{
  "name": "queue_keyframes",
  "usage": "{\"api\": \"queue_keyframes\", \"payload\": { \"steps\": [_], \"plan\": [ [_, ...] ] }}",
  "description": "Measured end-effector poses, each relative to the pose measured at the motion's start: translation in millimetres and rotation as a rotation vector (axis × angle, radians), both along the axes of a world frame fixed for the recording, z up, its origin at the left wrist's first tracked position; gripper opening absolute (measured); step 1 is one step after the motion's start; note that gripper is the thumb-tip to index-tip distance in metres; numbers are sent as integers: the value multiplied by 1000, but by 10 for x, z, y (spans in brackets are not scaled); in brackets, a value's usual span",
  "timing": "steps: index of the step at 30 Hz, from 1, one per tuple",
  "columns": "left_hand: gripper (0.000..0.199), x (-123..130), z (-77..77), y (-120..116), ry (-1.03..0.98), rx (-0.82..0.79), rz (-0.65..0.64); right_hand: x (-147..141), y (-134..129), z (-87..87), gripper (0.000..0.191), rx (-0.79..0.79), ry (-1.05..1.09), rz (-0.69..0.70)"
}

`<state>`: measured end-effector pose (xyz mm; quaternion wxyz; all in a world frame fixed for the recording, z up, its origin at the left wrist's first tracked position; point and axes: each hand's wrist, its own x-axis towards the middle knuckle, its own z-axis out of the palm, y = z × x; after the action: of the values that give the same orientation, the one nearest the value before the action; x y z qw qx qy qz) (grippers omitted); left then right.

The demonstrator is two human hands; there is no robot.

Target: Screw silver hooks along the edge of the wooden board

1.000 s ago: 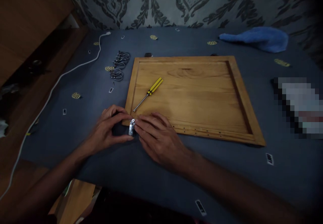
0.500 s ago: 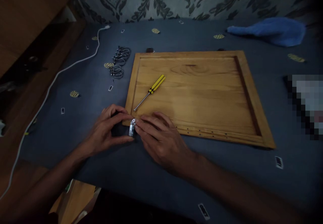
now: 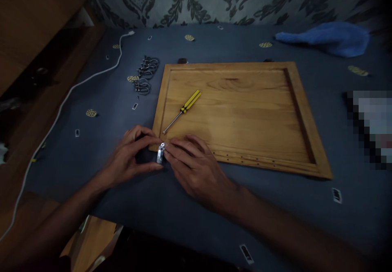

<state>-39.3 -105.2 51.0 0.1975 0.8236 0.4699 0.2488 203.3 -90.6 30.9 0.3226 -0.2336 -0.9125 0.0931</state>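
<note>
A shiny metal hook (image 3: pixel 160 155) with a cross-head screw (image 3: pixel 162 145) at its top sits at the near left corner of a framed wooden board (image 3: pixel 245 112). My left hand (image 3: pixel 130 151) holds the hook from the left, index finger by the screw and thumb by its lower end. From the right, the fingertips of my right hand (image 3: pixel 196 166) are closed on the hook's upper part beside the screw. The fingers partly hide where hook and board meet. On the board lies a screwdriver (image 3: pixel 185 106) with a yellow and black handle, tip towards my hands.
Several similar metal hooks (image 3: pixel 146 74) lie left of the board on the patterned blue cloth (image 3: pixel 116 210), near a small screw (image 3: pixel 137 98). A white cable (image 3: pixel 73 86) runs down the left side. A blue rag (image 3: pixel 333 39) is at the back right.
Both hands keep their hold at the hook with almost no movement. The whole view has shifted very slightly.
</note>
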Motion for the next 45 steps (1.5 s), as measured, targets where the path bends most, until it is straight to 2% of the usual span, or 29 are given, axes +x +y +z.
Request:
{"api": "queue_keyframes", "payload": {
  "steps": [11,30,45],
  "plan": [
    [45,2,-16,-4,4,-14,21,-3,5,21,33,-13,-30,3],
    [44,9,-9,-11,-7,-50,47,-19,-3,-11,32,2,-46,-9],
    [47,-14,-92,-10,-15,-13,55,-13,11,20,31,61,-86,-25]
  ]
}}
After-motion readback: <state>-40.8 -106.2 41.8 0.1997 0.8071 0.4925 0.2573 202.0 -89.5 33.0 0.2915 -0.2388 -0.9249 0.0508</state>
